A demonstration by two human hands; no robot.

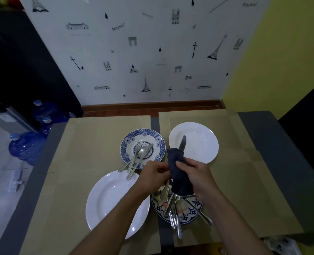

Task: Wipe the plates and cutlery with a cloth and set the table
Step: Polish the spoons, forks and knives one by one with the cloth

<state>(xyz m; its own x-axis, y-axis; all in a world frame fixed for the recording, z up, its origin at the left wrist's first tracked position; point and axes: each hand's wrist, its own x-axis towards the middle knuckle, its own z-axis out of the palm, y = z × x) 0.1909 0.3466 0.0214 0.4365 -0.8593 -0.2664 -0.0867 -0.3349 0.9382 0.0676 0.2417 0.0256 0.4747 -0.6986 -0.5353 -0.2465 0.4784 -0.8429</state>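
My right hand (pixel 193 172) grips a dark blue cloth (pixel 178 172) wrapped round a knife (pixel 182 142), whose blade tip sticks out above the cloth. My left hand (pixel 152 173) pinches the knife's handle end beside the cloth. A blue-patterned plate (pixel 126 144) behind my hands carries a fork, a spoon and a knife (pixel 139 155). Farther right lies a white plate (pixel 200 142), and a large white plate (pixel 108 197) sits at the near left. Under my hands a blue-patterned plate (pixel 187 216) holds several pieces of cutlery (pixel 174 207).
Brown paper sheets (pixel 90 144) cover the grey table (pixel 262 129). Blue water bottles (pixel 25 144) stand on the floor to the left. A decorated white wall (pixel 143 52) rises behind the table and a yellow wall (pixel 281 52) stands at the right.
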